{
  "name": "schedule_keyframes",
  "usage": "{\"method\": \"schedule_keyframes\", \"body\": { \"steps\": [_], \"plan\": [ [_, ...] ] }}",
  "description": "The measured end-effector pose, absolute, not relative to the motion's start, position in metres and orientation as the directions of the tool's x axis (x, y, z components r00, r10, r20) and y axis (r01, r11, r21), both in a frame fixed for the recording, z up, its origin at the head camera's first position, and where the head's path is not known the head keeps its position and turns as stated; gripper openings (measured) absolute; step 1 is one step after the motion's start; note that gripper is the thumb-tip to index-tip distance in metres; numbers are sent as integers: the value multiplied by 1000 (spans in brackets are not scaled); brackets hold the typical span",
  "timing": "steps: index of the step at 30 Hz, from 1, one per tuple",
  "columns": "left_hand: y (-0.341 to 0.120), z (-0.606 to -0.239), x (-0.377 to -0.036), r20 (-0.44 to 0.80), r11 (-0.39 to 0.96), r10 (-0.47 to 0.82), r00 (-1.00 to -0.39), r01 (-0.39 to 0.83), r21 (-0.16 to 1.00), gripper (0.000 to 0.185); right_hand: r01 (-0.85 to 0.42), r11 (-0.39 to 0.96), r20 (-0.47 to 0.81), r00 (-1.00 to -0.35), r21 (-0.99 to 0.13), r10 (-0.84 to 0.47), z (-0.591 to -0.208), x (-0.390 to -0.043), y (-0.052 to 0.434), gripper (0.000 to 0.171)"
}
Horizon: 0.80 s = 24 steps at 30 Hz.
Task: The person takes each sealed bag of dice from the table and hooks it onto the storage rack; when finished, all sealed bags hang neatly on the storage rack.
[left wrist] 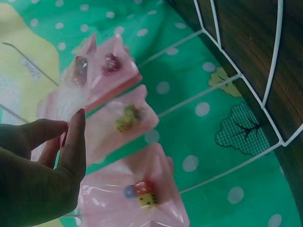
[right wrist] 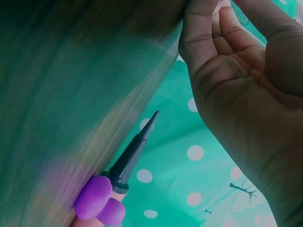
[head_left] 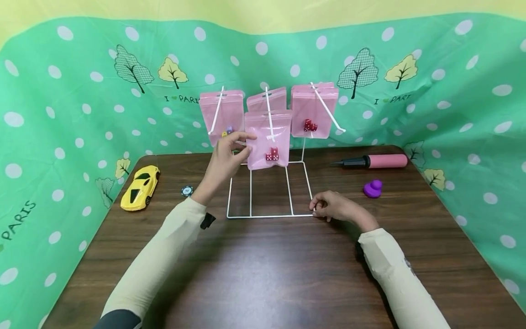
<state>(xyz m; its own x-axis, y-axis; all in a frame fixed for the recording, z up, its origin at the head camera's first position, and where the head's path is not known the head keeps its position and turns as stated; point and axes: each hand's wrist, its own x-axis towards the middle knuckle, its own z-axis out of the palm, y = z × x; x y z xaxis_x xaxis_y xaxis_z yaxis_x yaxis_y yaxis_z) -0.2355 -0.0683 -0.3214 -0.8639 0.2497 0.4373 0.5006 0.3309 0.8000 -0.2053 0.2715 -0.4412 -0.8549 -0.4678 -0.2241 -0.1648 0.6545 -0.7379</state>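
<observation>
In the head view my left hand (head_left: 223, 157) pinches the left edge of a pink zip bag (head_left: 267, 123) with red dice (head_left: 272, 154) in its bottom. The bag is at the front of the middle prong (head_left: 269, 107) of a white wire rack (head_left: 250, 192). Seen edge-on in the left wrist view, the bag (left wrist: 73, 92) sits between thumb and fingertips. My right hand (head_left: 334, 205) grips the rack's front right corner, low at the tabletop. Another pink bag (head_left: 267, 99) hangs behind on the same prong; yellow dice (left wrist: 127, 119) show in it from the left wrist.
Pink bags (head_left: 222, 105) with mixed dice hang on the left prong, and bags (head_left: 314, 107) with red dice on the right one. A yellow toy car (head_left: 141, 188) and a poker chip (head_left: 186, 190) lie left. A pink pump (head_left: 386, 161) and purple rubber duck (head_left: 373, 188) are at right.
</observation>
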Motion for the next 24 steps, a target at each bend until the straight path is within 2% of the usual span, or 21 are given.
{"method": "schedule_keyframes", "body": {
  "steps": [10,16,20,24],
  "plan": [
    [-65,-315,-265,416,230,192,-889,453,861,29,-165,646,-225,-850,-745,-477,-441,-203,266,7],
    [-75,-314,-258,440,301,185,-879,476,826,29,-184,638,-215,-842,-748,-495,-439,-206,267,7],
    [-87,-320,-247,440,393,166,-883,468,791,29,-231,615,-146,-854,-754,-500,-433,-206,276,10],
    [-100,-319,-235,431,435,180,-884,465,771,29,-267,640,23,-932,-721,-362,-413,-200,287,23]
  ]
}}
